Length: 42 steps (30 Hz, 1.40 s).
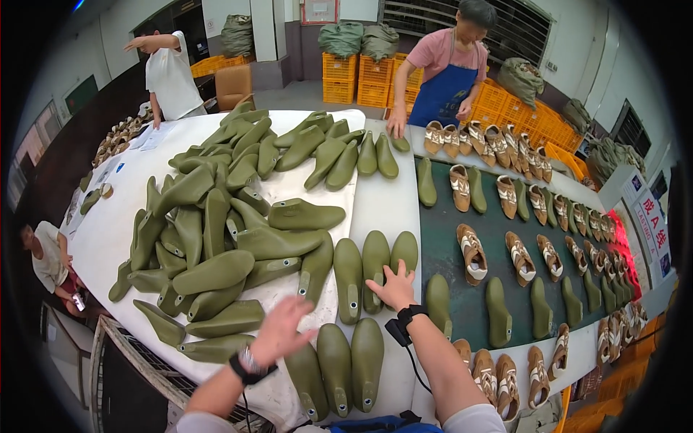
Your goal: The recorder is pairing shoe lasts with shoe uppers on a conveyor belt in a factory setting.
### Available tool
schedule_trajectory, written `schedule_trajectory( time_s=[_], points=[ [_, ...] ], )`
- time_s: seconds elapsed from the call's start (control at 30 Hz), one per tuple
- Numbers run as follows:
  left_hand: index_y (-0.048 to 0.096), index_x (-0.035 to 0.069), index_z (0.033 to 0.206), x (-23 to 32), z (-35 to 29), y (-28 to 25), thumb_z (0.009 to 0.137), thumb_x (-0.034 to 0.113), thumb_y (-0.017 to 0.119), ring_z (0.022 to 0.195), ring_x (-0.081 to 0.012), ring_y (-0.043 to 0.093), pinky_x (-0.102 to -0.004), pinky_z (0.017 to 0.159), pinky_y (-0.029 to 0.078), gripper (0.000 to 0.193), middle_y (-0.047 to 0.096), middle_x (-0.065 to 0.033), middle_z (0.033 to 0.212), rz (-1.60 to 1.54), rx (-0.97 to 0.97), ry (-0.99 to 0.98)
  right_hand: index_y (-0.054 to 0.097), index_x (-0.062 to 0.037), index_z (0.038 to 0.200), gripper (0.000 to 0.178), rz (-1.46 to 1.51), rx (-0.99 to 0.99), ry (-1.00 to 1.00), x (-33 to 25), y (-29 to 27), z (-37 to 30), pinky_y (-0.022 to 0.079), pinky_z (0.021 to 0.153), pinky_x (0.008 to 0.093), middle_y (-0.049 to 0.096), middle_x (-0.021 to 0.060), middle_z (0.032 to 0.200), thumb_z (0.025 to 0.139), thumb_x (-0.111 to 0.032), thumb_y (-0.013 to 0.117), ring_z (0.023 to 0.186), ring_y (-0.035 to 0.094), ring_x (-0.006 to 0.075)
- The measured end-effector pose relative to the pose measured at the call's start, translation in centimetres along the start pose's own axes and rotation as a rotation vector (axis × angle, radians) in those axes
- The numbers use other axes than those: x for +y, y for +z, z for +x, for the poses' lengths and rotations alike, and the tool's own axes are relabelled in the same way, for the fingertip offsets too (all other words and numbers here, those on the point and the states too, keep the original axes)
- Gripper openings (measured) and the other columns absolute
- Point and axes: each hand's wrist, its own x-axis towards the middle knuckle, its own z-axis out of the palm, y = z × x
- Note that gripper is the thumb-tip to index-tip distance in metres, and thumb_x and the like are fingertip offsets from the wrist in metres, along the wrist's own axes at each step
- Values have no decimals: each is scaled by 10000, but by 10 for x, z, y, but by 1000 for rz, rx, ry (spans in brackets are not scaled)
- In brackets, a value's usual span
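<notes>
Green shoe lasts lie in a large heap [209, 224] on the white table. Beside the heap, three lasts [348, 278] stand in a row, with a second row of lasts [334, 368] nearer me. My right hand [393, 289] spreads its fingers over the heel ends of the middle and right lasts [376, 251] of the farther row, touching them. My left hand [283, 332], slightly blurred, hovers between the heap and the nearer row with fingers apart and nothing seen in it. Both wrists wear black straps.
To the right, a dark green conveyor belt [451, 224] carries lasts and brown-and-white shoes [471, 254] in rows. Across from me, a person in a blue apron [444, 90] touches a last. Two other people stand at left. Orange crates [339, 68] and a sign [650, 231] stand beyond.
</notes>
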Motion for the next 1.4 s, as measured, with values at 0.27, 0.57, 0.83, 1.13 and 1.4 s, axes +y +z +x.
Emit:
schedule_trajectory(
  time_s=[0.27,0.57,0.83,1.13,1.4],
  points=[
    [217,-20,1360,-116,64,111,741,319,629,913,-440,583,-460,817,468,817,583,-301,1017,-65,-280,-643,493,-113,1275,681,86,73,-24,-4,6,-4,388,968,493,219,135,1447,747,-530,595,1280,196,478],
    [107,-33,1383,-69,99,148,760,294,591,942,-431,578,-442,840,462,854,586,-327,973,-166,-255,-722,618,6,1065,541,171,389,-72,27,14,16,317,991,546,423,180,1284,703,-395,636,1217,264,504],
    [565,5,1050,-140,189,62,795,232,595,973,-361,579,-429,840,463,342,610,-170,1056,252,31,-365,616,1,1081,555,73,480,-67,38,21,19,328,952,572,438,168,1249,693,-395,638,1210,277,483],
    [663,18,864,-202,221,41,637,356,745,893,-313,615,-390,803,492,415,637,-167,936,555,-351,-439,617,-6,1092,576,97,478,-62,34,21,13,322,962,553,431,157,1285,691,-419,640,1237,264,468],
    [649,8,650,-96,181,-11,669,445,657,669,-349,607,-415,617,489,437,616,-182,675,422,44,-499,613,-1,1094,583,116,477,-74,32,23,18,330,959,548,423,151,1285,690,-421,642,1241,266,450]
  ],
)
